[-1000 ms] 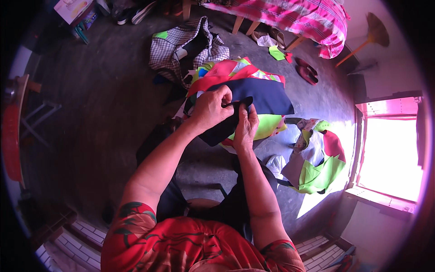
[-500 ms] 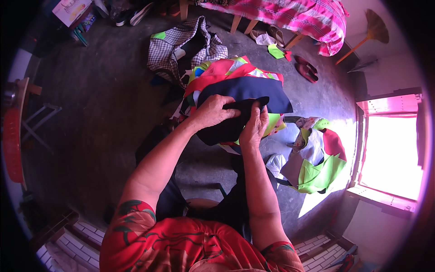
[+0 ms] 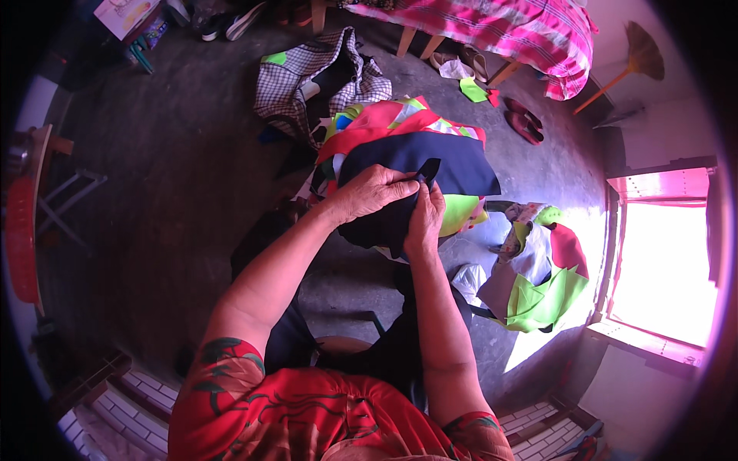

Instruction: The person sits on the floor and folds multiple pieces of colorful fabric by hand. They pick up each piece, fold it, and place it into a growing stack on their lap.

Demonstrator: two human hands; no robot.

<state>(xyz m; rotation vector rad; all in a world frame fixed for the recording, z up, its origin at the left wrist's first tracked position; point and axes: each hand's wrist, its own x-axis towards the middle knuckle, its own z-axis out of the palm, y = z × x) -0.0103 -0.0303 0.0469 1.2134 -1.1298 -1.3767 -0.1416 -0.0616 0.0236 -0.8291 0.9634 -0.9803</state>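
Note:
A piece of dark cloth (image 3: 384, 223) hangs from both my hands above a pile of colourful fabric pieces (image 3: 369, 119). My left hand (image 3: 373, 192) pinches its upper edge between thumb and fingers. Close beside it, my right hand (image 3: 425, 219) grips the same edge, and a small black corner stands up between the fingertips. Under the hands, a larger dark navy cloth (image 3: 453, 165) lies spread over the pile, which shows red, lime green and white pieces round its edges.
Right of the pile stands a bag (image 3: 519, 265) with grey, red and lime green cloth. A checked bag (image 3: 284, 88) lies open beyond the pile. Maroon shoes (image 3: 524, 121), a broom (image 3: 644, 54) and a pink checked cover (image 3: 492, 31) are farther off. A red tub (image 3: 21, 238) is at left.
My hands have drawn together along the edge of the dark cloth, the left shifting right. The black corner now stands up between the fingertips. The whole view has shifted slightly.

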